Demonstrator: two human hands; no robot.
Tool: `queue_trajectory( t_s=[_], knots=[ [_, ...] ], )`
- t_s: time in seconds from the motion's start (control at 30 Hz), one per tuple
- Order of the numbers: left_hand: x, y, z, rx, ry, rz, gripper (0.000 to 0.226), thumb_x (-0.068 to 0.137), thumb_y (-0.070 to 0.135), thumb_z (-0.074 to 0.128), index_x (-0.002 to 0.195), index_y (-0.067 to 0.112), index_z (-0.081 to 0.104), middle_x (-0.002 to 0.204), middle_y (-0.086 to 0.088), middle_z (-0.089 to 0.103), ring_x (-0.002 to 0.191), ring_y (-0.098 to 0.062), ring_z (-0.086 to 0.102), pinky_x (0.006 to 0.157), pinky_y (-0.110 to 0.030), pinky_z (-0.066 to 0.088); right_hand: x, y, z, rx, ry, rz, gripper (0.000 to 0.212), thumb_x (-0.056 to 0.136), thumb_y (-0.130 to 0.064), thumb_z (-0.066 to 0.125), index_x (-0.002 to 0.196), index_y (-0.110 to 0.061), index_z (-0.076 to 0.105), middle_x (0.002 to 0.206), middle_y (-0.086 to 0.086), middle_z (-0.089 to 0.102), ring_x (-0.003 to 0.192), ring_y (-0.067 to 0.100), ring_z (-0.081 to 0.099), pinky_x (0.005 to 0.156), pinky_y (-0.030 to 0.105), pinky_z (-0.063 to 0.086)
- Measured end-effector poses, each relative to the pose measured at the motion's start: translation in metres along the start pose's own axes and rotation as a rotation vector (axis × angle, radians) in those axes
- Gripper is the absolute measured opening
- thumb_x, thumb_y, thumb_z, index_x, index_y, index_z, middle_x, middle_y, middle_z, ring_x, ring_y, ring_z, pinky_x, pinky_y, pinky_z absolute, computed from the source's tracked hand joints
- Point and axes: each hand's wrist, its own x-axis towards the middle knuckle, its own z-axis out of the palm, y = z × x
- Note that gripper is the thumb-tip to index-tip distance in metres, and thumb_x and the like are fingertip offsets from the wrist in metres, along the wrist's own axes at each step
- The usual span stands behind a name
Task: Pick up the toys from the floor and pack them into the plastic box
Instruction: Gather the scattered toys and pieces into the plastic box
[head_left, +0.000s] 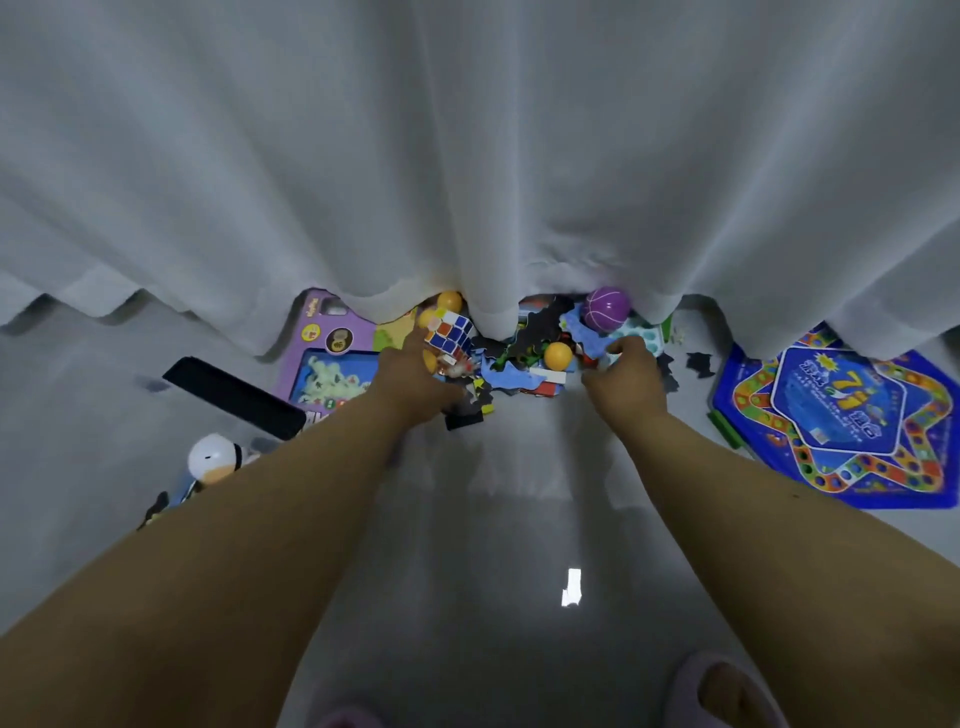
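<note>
From the head view, both your arms reach down to a heap of toys at the foot of a white curtain. Your left hand has its fingers curled into the heap; just beyond its fingertips sits a puzzle cube, with small orange balls touching it, but you cannot tell whether the hand holds the cube or only presses against it. Your right hand curls its fingers around jigsaw pieces at the heap's right edge. Just past that hand lies a purple ball; between your hands rests another orange ball. Left of your left hand lie a purple game box and a black bar. Right of your right hand, well apart, lies a blue board game. The plastic box does not show.
</note>
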Motion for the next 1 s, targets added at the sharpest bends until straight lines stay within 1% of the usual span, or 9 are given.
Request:
queue_trajectory(
  t_s=[0.07,0.13,0.27,0.4,0.53,0.7,0.87,0.93,1.0],
  knots=[
    [0.016,0.001,0.008,0.053,0.006,-0.012,0.106,0.066,0.035,0.081,0.15,0.028,0.017,0.137,-0.016,0.036,0.123,-0.035,0.044,0.102,-0.041,0.039,0.021,0.002,-0.002,-0.093,0.027,-0.057,0.044,0.077,-0.016,0.067,0.116,-0.007,0.05,0.115,0.016,0.054,0.101,0.033,0.054,0.076,0.03,0.04],
    [0.032,0.002,0.017,0.11,0.027,-0.003,0.107,0.07,0.036,0.08,0.151,0.03,0.009,0.14,-0.017,0.029,0.127,-0.037,0.039,0.105,-0.043,0.035,0.04,0.003,-0.004,-0.236,0.019,-0.125,0.058,0.074,-0.019,0.071,0.124,-0.007,0.047,0.122,0.019,0.047,0.112,0.037,0.046,0.087,0.036,0.04],
    [0.06,0.004,0.03,0.214,0.065,0.028,0.1,0.076,0.042,0.073,0.15,0.036,0.006,0.15,-0.018,0.015,0.136,-0.04,0.025,0.11,-0.045,0.027,0.069,0.0,-0.004,-0.444,-0.01,-0.28,0.079,0.067,-0.032,0.075,0.136,-0.012,0.041,0.132,0.019,0.037,0.122,0.038,0.037,0.098,0.041,0.038],
    [0.076,0.009,0.036,0.314,0.064,0.038,0.097,0.079,0.042,0.07,0.15,0.037,0.005,0.153,-0.019,0.007,0.136,-0.043,0.021,0.111,-0.044,0.023,0.09,-0.002,0.006,-0.637,-0.134,-0.303,0.092,0.071,-0.048,0.072,0.146,-0.022,0.026,0.147,0.018,0.018,0.134,0.041,0.022,0.108,0.045,0.029],
    [0.084,0.005,0.041,0.319,0.04,0.032,0.098,0.077,0.039,0.072,0.15,0.037,0.006,0.151,-0.021,0.01,0.135,-0.043,0.022,0.11,-0.044,0.025,0.099,-0.005,0.017,-0.684,-0.159,-0.288,0.087,0.069,-0.055,0.073,0.142,-0.027,0.033,0.145,0.017,0.018,0.129,0.041,0.025,0.108,0.041,0.028],
    [0.088,-0.006,0.05,0.226,0.096,0.101,0.081,0.077,0.034,0.071,0.143,0.041,0.023,0.144,-0.02,0.022,0.12,-0.047,0.037,0.1,-0.047,0.039,0.098,-0.006,0.024,-0.686,-0.117,-0.328,0.076,0.069,-0.059,0.07,0.134,-0.029,0.045,0.139,0.015,0.025,0.124,0.043,0.029,0.106,0.039,0.028],
    [0.096,-0.008,0.048,0.216,0.028,0.132,0.087,0.076,0.035,0.073,0.146,0.037,0.022,0.142,-0.024,0.024,0.122,-0.046,0.041,0.102,-0.045,0.042,0.101,-0.004,0.019,-0.622,-0.136,-0.299,0.062,0.078,-0.029,0.071,0.134,-0.025,0.045,0.142,0.017,0.02,0.121,0.044,0.033,0.102,0.043,0.036],
    [0.097,-0.009,0.048,0.207,0.04,0.203,0.085,0.074,0.032,0.074,0.146,0.031,0.028,0.143,-0.024,0.025,0.126,-0.042,0.038,0.102,-0.042,0.043,0.098,-0.001,0.022,-0.609,-0.142,-0.299,0.059,0.078,-0.026,0.069,0.132,-0.026,0.045,0.144,0.017,0.018,0.121,0.043,0.034,0.097,0.042,0.039],
    [0.094,-0.012,0.052,0.16,0.084,0.285,0.077,0.071,0.028,0.076,0.139,0.02,0.041,0.138,-0.021,0.034,0.121,-0.039,0.044,0.097,-0.038,0.045,0.092,0.002,0.027,-0.615,-0.137,-0.306,0.06,0.074,-0.029,0.071,0.129,-0.027,0.046,0.144,0.015,0.018,0.119,0.042,0.035,0.091,0.041,0.041]
  ],
)
